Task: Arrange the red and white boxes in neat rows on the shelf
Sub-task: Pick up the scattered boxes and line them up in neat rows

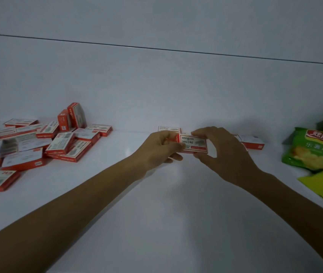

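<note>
Left hand (159, 147) holding box (193, 143), white shelf (156, 217), pale wall (156, 85)

red-white box (193, 143) held flat, others (44, 140) jumbled

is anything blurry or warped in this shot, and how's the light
Head view: dim, cool light, with soft shadows on the shelf under both arms. The held box between the left hand and right hand is sharp enough to read its print. The pile of boxes smears into motion blur toward the left edge. The back-panel seam looks slightly bowed, likely wide-angle distortion.
</note>
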Action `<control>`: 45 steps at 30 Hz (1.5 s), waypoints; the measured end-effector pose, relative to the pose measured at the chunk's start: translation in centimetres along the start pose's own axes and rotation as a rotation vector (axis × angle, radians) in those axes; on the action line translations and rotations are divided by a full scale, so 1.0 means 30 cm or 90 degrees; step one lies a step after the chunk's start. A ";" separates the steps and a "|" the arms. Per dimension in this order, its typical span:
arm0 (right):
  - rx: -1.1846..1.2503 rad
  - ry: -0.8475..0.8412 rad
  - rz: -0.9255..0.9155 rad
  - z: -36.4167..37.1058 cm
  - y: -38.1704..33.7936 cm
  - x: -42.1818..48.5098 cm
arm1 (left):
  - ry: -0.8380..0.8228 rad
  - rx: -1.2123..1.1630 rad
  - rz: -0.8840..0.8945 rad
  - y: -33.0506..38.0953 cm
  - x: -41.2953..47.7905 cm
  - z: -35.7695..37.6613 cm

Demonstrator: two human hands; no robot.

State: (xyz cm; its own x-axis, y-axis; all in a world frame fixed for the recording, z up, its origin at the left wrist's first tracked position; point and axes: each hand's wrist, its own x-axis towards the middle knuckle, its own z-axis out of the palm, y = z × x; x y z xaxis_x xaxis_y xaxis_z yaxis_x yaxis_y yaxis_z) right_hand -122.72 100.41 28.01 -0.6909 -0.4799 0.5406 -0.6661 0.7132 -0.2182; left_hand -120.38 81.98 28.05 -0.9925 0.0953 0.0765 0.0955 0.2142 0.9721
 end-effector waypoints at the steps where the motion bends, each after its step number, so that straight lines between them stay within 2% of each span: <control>1: -0.015 -0.019 0.000 -0.001 0.017 0.002 | 0.002 0.025 0.003 -0.007 0.014 0.006; 3: -0.037 -0.058 0.003 0.004 0.051 0.013 | 0.022 0.108 0.031 -0.022 0.044 0.005; 8: -0.090 -0.149 0.017 0.031 0.106 0.035 | 0.153 0.561 0.186 -0.109 0.084 -0.029; 10: -0.119 -0.145 -0.013 0.038 0.109 0.019 | 0.145 0.654 0.233 -0.147 0.087 -0.038; 12: -0.152 -0.145 -0.043 0.043 0.107 0.007 | 0.142 0.649 0.261 -0.172 0.101 -0.051; 15: -0.145 -0.178 -0.023 0.046 0.109 0.020 | 0.137 0.654 0.288 -0.191 0.122 -0.055; 24: -0.165 -0.195 0.032 0.097 0.129 0.102 | 0.105 0.653 0.234 -0.216 0.140 -0.059; 29: -0.239 -0.199 0.024 0.101 0.103 0.094 | 0.103 0.651 0.233 -0.221 0.141 -0.061; 36: -0.246 -0.203 0.043 0.107 0.103 0.116 | 0.107 0.648 0.241 -0.223 0.142 -0.059; 42: -0.138 -0.145 0.044 0.112 0.073 0.207 | 0.150 0.615 0.244 -0.216 0.135 -0.057; 45: -0.135 -0.162 0.034 0.158 0.060 0.268 | 0.182 0.612 0.239 -0.214 0.129 -0.059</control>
State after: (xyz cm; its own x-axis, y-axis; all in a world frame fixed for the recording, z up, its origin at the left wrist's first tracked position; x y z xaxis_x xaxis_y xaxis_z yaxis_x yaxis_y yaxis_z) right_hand -130.81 95.42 28.09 -0.7890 -0.5320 0.3074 -0.5721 0.8185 -0.0518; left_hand -124.96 79.24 22.50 -0.8565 0.1104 0.5042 0.2948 0.9065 0.3023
